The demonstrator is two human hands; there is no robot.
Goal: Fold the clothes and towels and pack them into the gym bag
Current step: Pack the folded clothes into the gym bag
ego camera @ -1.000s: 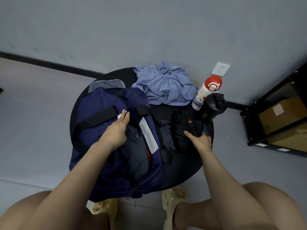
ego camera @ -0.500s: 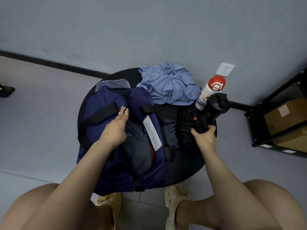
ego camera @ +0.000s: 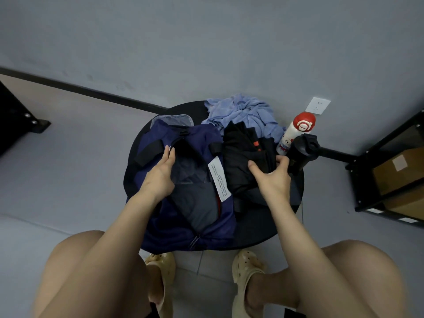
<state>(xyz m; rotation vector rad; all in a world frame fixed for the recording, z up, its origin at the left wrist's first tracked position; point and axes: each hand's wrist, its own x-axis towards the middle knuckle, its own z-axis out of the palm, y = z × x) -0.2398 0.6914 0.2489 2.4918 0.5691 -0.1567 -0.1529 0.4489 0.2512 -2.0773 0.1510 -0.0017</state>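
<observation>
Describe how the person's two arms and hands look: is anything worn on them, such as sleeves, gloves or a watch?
Both arms are bare as far up as the picture shows: no sleeves show. The left hand and the right hand wear no gloves, and no watch, ring or bracelet is visible on either wrist or on the fingers that show. No markings can be made out.

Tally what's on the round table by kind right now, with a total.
Bags: 1, the navy gym bag, held open by the left hand.
Fabric items outside the bag: 2, black garment gripped by the right hand, and blue towel.
Bottles: 2, white bottle, black bottle.
Total: 5
</observation>
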